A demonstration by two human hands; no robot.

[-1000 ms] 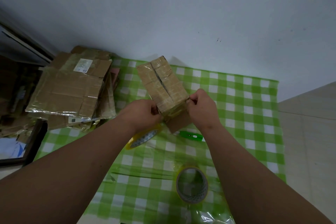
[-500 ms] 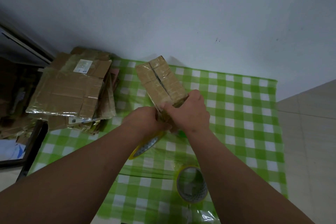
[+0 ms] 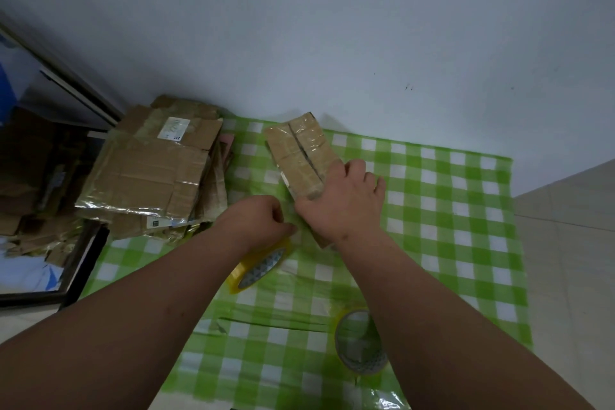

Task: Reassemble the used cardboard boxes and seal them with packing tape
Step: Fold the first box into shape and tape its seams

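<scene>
- Since before, right hand (image 3: 346,200) moved onto the box (image 3: 301,157), fingers gripping its near end; left hand (image 3: 263,218) let go, fingers curled, empty.
- Box lies on the cloth (image 3: 449,210).
- Flat cardboard pile (image 3: 149,173) is left; two tape rolls (image 3: 261,265) (image 3: 359,343) are near.

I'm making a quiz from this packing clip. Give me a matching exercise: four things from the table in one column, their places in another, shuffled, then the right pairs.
Things:
1. small box
2. flattened boxes
3. yellow tape roll
4. clear tape roll

Places:
A. stacked at the left edge of the green checked cloth
B. at the near edge of the cloth, beside the right forearm
C. under the right hand, near the wall
D. just below the left hand, tilted on the cloth

Pairs: 1-C, 2-A, 3-D, 4-B
</scene>
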